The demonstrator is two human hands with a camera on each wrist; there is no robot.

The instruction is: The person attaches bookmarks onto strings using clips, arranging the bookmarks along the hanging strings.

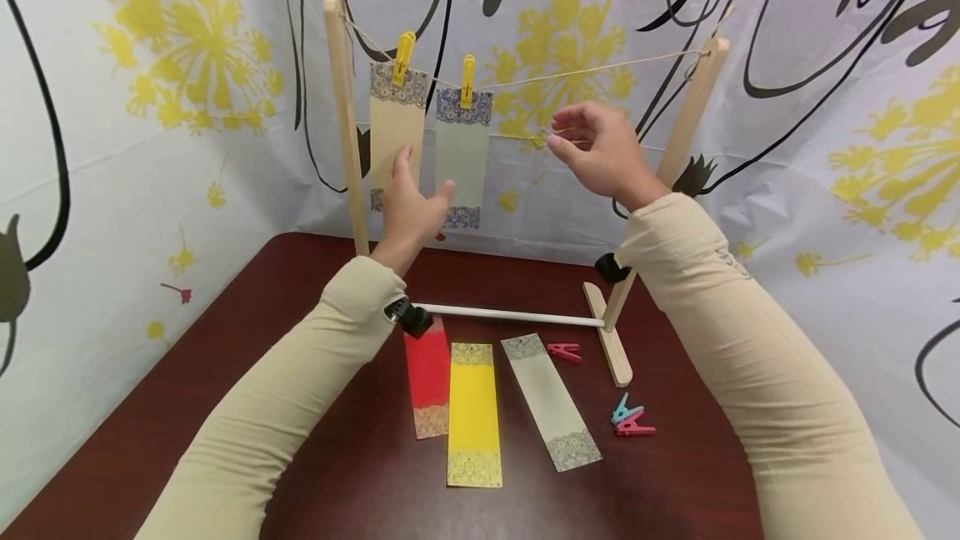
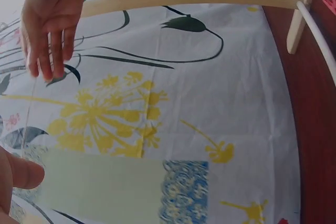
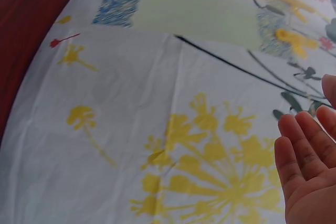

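Pale green card (image 1: 467,152) with blue lacy ends (image 1: 464,217), under yellow clip (image 1: 468,83); left fingers (image 1: 402,167) wide, right fingers (image 1: 585,114) relaxed

White rod (image 1: 517,317): left end is disappearing behind the left wrist camera (image 1: 415,319).
Red card (image 1: 427,377), below the rod: top is lying partly behind that camera.
Cream card (image 1: 390,127), above the rod: lower right part is hiding behind the left grip (image 1: 415,213).
Right post (image 1: 693,107), at the rod's right end: middle is passing behind the right sleeve (image 1: 750,340).
Yellow pegs (image 1: 468,73), above the rod: dark marks are showing too small to read.
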